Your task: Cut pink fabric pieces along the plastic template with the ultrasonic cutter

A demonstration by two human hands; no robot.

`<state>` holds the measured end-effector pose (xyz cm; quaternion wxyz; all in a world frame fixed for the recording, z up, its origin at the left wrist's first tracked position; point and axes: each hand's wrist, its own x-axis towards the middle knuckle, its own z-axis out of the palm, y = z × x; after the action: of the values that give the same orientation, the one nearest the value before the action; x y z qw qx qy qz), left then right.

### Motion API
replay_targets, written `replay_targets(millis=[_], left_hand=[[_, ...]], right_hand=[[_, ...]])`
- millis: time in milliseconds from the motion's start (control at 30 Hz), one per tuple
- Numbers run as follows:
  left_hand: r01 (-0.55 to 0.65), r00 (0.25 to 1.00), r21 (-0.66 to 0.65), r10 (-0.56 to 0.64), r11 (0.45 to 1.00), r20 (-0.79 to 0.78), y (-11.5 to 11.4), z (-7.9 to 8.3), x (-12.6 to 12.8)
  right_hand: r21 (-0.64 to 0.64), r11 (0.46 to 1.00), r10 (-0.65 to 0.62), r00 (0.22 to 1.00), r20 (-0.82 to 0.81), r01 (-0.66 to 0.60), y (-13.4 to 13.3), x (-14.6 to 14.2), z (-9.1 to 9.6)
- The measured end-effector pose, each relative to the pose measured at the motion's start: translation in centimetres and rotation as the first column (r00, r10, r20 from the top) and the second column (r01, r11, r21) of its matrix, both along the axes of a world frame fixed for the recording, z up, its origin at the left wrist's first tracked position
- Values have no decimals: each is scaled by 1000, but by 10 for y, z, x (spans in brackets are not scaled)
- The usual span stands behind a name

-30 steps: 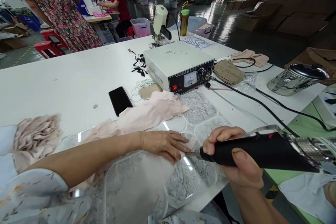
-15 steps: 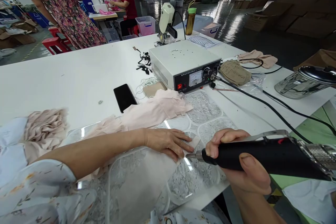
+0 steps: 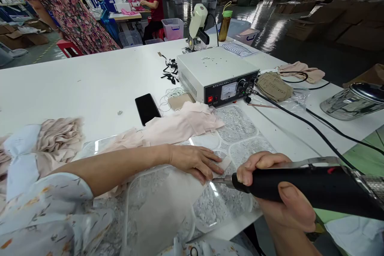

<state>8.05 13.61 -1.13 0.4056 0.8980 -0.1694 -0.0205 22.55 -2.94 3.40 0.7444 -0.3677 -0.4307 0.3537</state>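
The view has swung left a bit, and the black tool's (image 3: 276,181) tip sits slightly closer to the person. The right hand (image 3: 289,207) wraps its fingers tight around it. The left hand (image 3: 194,160) lies flat, fingers a little apart, on the thin pale cloth (image 3: 168,208) on the table mat (image 3: 223,210).

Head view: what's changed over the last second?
Right hand has drawn the black tool slightly leftward and nearer the camera, beside the pale fabric. The camera swung left a little, so the scene sits further right. Nothing visibly gripped or released. Unchanged: left hand flat on the fabric; phone and white box in place.
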Motion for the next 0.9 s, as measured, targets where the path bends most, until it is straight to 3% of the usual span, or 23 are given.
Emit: replay_targets(millis=[267,500,700,900], left_hand=[[46,996,129,-55,991,67,0,-2,0],[61,998,196,-65,979,12,0,1,1],[55,984,203,-87,978,153,0,-1,0],[56,998,227,-62,972,18,-2,3,0]], right_hand=[[18,1000,8,1000,12,-8,2,-4,-1],[21,1000,4,1000,30,-5,3,-5,-1],[12,999,50,998,31,-51,2,-4,0],[7,997,82,997,12,-82,-1,-7,2]])
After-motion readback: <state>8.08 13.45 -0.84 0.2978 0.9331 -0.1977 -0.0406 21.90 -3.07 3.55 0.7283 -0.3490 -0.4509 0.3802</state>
